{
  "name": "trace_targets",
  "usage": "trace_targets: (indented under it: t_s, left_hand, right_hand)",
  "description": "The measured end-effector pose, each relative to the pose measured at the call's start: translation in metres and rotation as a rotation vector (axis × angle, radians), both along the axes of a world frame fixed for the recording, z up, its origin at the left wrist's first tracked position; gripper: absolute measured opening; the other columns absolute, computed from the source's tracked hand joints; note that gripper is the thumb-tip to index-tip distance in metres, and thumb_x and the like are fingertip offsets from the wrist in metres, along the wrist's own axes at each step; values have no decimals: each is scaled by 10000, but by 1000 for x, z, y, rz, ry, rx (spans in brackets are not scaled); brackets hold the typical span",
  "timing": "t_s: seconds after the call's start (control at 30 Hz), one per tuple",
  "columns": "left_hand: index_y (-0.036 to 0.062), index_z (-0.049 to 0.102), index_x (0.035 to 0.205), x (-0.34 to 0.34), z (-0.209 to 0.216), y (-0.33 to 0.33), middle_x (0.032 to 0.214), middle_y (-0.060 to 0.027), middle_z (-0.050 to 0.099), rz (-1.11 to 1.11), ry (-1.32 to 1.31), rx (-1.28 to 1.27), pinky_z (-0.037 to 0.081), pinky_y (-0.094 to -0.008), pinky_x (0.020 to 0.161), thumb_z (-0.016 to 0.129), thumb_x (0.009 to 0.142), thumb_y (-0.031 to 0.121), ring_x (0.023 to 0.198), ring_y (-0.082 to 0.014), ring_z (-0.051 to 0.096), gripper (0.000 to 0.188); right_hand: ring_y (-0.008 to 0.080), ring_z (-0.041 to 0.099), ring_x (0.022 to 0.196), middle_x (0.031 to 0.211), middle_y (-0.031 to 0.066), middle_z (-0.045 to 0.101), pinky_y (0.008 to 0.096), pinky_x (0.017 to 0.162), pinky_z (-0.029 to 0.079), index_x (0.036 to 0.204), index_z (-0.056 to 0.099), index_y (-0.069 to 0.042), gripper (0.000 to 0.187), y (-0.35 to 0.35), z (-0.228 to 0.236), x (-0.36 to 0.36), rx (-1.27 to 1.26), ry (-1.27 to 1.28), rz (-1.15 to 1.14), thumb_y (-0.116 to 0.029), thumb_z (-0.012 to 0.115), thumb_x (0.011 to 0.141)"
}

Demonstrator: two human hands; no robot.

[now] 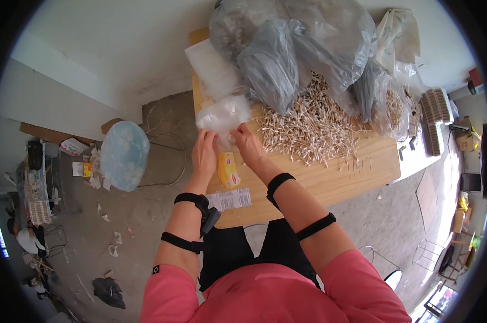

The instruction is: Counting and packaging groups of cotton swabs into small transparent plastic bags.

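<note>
Both of my hands are at the near end of a clear plastic bag (224, 114) lying on the wooden table. My left hand (204, 151) pinches its left side with the fingertips. On the other side, my right hand (248, 142) has its fingers closed on the bag's right edge. Just below the hands lie yellow printed cards (228, 171), partly overlapping. A white printed sheet (230, 199) sits nearer the table's front edge. To the right of my right hand spreads a big loose heap of cotton swabs (313, 126).
Large grey plastic bags (319, 48) rise behind the swabs. A stack of clear plastic sheets or bags (214, 67) lies at the table's far left. A light-blue stool (125, 155) stands left of the wooden table (308, 185). Bundled swabs (436, 110) are piled at right.
</note>
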State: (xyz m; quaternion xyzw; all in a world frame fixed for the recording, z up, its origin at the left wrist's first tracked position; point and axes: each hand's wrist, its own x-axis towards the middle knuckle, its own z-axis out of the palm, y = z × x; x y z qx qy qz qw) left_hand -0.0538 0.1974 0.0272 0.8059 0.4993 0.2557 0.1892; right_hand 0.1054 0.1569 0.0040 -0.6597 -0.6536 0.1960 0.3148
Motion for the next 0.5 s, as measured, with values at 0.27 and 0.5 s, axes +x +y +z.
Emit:
trace_targets:
  t_s: [0.27,0.5]
  left_hand:
    - [26,562,993,-6,-7,-5,1003,-118,533,-8,-176,-111,523,-378,722,642,784,-101,846,-295,632,258]
    - [23,546,1016,-24,-4,-24,987,-79,507,82,-342,-105,502,-293,665,704,774,-90,719,-165,564,311]
  right_hand:
    - [364,651,823,1023,162,602,415,724,545,1080,652,-19,326,-1,-6,10,208,116,4,49,665,762]
    - [363,646,800,996,170,622,409,700,535,1021,659,-12,246,-38,19,2,236,371,-58,57,667,785]
